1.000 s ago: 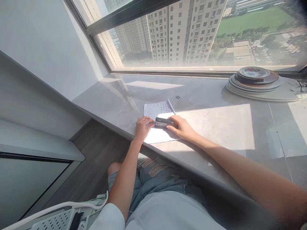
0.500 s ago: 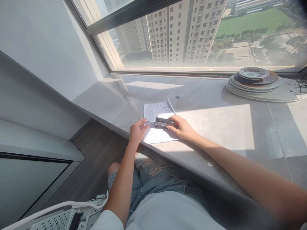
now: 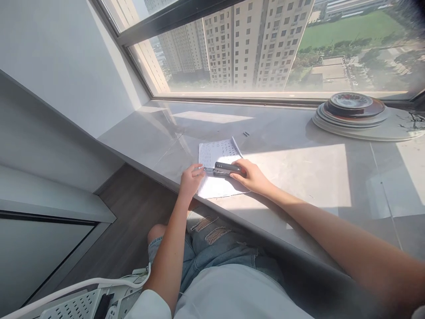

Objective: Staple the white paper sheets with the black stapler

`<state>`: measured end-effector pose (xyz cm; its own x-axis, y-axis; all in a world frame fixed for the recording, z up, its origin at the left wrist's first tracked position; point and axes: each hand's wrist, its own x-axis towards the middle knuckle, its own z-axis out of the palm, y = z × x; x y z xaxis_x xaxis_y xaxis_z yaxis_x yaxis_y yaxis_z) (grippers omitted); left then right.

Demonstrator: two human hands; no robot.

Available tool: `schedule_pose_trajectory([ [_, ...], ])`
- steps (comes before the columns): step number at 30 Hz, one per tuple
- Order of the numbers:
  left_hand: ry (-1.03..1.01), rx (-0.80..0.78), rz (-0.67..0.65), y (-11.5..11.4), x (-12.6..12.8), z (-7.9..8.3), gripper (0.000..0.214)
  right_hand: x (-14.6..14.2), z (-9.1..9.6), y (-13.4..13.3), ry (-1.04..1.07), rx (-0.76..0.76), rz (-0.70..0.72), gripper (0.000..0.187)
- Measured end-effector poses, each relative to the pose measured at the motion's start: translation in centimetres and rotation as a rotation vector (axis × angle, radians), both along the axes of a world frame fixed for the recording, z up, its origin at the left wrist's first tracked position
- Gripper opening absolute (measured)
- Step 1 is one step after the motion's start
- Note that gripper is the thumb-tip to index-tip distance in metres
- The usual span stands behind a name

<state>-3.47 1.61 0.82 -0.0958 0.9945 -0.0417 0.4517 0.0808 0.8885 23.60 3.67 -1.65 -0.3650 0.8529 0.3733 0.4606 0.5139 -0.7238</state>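
Black stapler [image 3: 227, 167] over paper [image 3: 219, 189] on the sill [image 3: 292, 168] – R hand [image 3: 251, 174] clamped round one end, L hand [image 3: 190, 180] fingers at tip of extended metal tray [image 3: 209, 169]; pinched or just touching, can't tell. Step's prob. tray handling; next needs steady R grip. Tray contents unclear – 2 poss. staple strips [image 3: 246, 134] beyond.

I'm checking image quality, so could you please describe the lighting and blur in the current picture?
Head view: sunlight brightens the paper, and the right hand shades part of it; head view: the right arm blurs toward the corner; head view: haze softens the buildings.
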Motion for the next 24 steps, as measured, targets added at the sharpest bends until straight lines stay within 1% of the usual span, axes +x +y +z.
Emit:
schedule_pose_trajectory([
  [3,-0.004,0.013,-0.003,-0.1,0.2,0.2,0.036,0.0,0.0,0.0,-0.004,-0.005,0.0,0.022],
  [7,-0.044,-0.002,-0.047,-0.3,0.8,0.4,0.035,-0.1,0.0,0.0,-0.002,-0.003,-0.004,0.022],
  [13,-0.017,0.011,-0.068,-0.5,1.4,0.0,0.033,-0.1,-0.1,0.1,0.006,0.005,-0.004,0.023],
  [19,0.009,0.018,-0.068,-0.6,1.5,-0.2,0.031,-0.2,-0.1,0.2,-0.048,0.026,0.008,0.02],
  [24,-0.025,0.01,-0.08,-0.8,2.0,0.3,0.026,-0.2,0.0,0.1,-0.055,0.026,0.028,0.02],
])
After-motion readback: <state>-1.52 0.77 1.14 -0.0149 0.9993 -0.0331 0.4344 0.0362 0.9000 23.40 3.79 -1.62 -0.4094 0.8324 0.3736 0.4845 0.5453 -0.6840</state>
